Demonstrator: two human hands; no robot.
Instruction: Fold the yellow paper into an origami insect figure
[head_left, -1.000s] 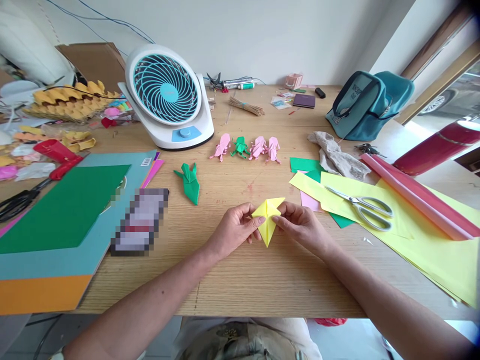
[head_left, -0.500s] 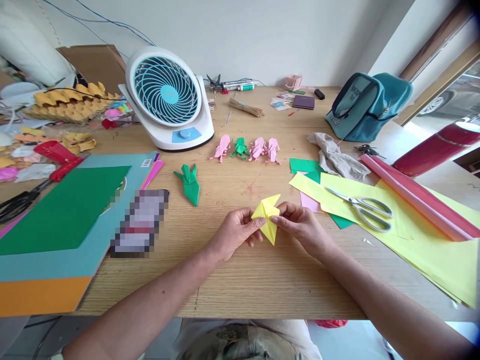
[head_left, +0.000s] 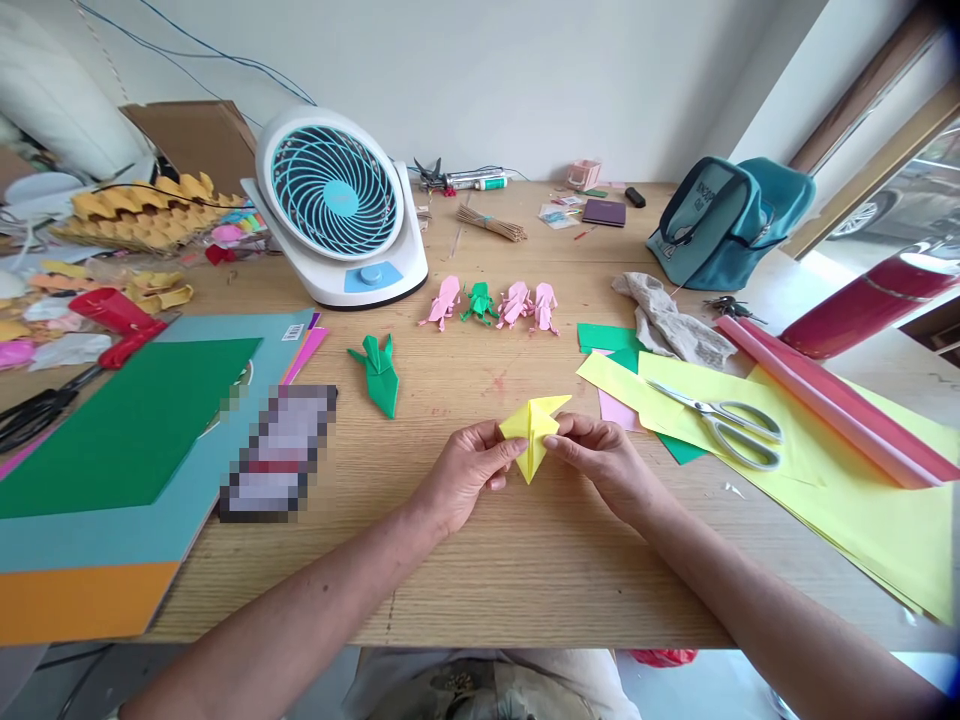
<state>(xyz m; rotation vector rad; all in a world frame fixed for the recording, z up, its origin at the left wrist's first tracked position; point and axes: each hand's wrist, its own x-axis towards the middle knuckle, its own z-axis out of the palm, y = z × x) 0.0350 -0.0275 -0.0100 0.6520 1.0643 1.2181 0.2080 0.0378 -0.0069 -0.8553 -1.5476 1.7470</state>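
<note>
A folded yellow paper piece (head_left: 533,432) with a downward point is held just above the wooden table (head_left: 510,560), between both hands. My left hand (head_left: 466,470) pinches its left side with thumb and fingers. My right hand (head_left: 604,458) pinches its right side. Beyond them stands a row of small folded frogs, three pink (head_left: 517,300) and one green (head_left: 478,299). A larger green folded piece (head_left: 379,368) lies to the left of the hands.
A white and blue fan (head_left: 337,210) stands at the back left. Coloured card sheets (head_left: 120,440) lie at left. Scissors (head_left: 724,420) rest on yellow sheets (head_left: 847,480) at right, beside a pink paper roll (head_left: 825,400), a grey cloth (head_left: 671,320) and a teal bag (head_left: 724,225).
The yellow piece has tilted and turned slightly between my fingers. Both hands stay at the same spot on the table. The view has dipped a little.
</note>
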